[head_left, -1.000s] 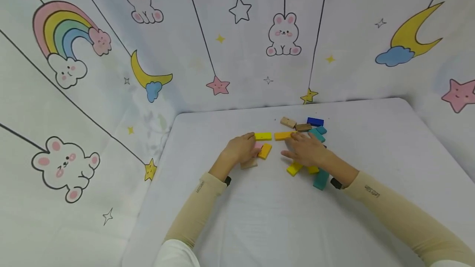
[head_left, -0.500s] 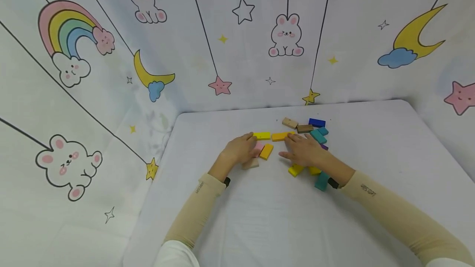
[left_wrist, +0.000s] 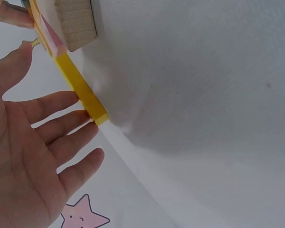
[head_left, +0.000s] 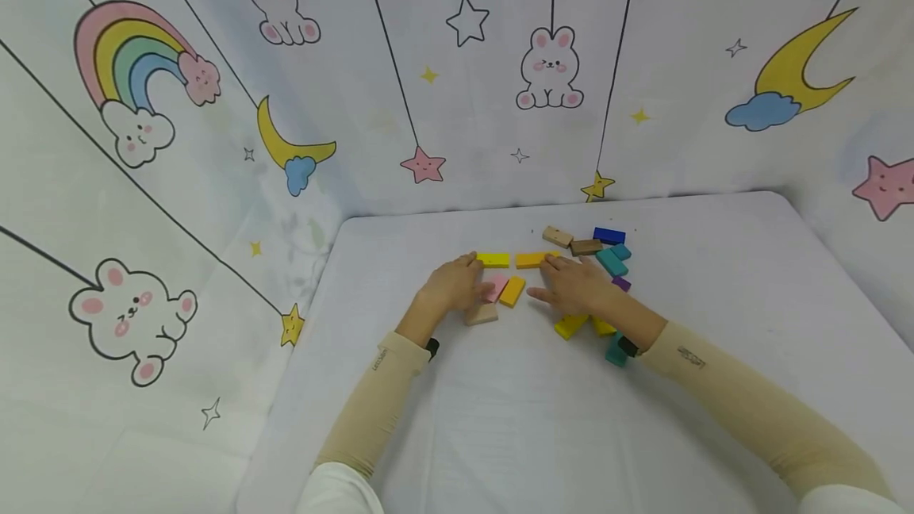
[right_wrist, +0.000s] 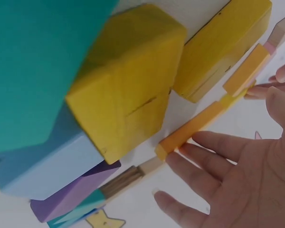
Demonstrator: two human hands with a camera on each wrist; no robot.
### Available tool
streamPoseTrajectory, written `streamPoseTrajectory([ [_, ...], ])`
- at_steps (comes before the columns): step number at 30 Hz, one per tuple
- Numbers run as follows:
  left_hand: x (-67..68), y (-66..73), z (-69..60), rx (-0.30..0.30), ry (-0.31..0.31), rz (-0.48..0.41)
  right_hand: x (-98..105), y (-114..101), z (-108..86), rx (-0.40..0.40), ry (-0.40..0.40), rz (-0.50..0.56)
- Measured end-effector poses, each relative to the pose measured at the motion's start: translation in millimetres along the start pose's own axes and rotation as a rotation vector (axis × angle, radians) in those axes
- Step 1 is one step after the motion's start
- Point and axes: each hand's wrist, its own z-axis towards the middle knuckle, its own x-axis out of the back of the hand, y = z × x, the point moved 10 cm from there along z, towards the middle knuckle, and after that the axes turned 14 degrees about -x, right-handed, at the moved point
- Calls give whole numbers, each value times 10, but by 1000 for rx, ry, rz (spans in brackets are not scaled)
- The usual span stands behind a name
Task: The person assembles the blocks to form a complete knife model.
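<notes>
Between left hand (head_left: 450, 284) and right hand (head_left: 577, 288), both spread: slim yellow block (head_left: 493, 260), orange block (head_left: 530, 260). Light-blue block (right_wrist: 52, 164) only pops up in right-wrist view.

With twelve o'clock toward the far edge of the table (head_left: 535, 427), a building block (head_left: 494, 260) touches the left hand (head_left: 451, 284) at its two o'clock, another block (head_left: 530, 261) the right hand (head_left: 580, 285) at its ten. Between the hands lies an angled block (head_left: 512, 292); a scattered cluster (head_left: 586, 247) sits at the right hand's twelve.

The right hand (right_wrist: 249, 175), fingers extended, touches a long orange block (right_wrist: 190, 127); a purple block (right_wrist: 76, 192) lies well apart from it.
</notes>
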Motion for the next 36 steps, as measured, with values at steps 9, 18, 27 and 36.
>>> streamPoseTrajectory([
  [9, 15, -60, -7, 2, -8, -13, 37, -89, 60, -4, -13, 9],
  [18, 16, -126, -31, 21, 3, -43, 47, -172, 139, -12, -21, -7],
  [27, -32, -186, -30, 37, -6, -46, 66, -245, 161, -26, -34, -19],
  [36, -15, -197, -56, 46, -7, -55, 60, -290, 183, -5, -26, -38],
])
